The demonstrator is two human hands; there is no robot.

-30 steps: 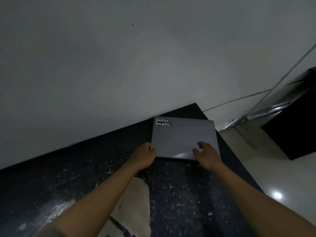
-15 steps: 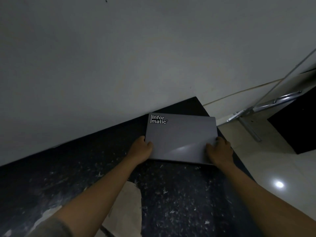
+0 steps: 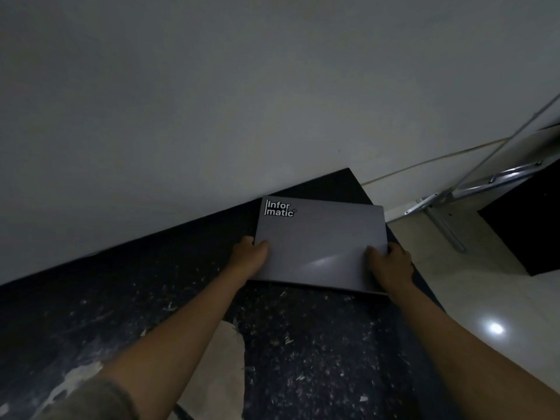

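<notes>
Head view: both hands, left hand (image 3: 250, 253) and right hand (image 3: 391, 265), grip laptop (image 3: 318, 237) sides.

The only writing that could be read stood on the lid of the closed grey laptop (image 3: 321, 241), in its far left corner: a white wordmark (image 3: 279, 208) with a dark outline. It was broken over two lines, "Infor" above and "matic" below, with a thin white upright bar (image 3: 265, 207) running down the left side of both lines. A tiny circled sign (image 3: 294, 211) followed the last letter, too small to make out
</notes>
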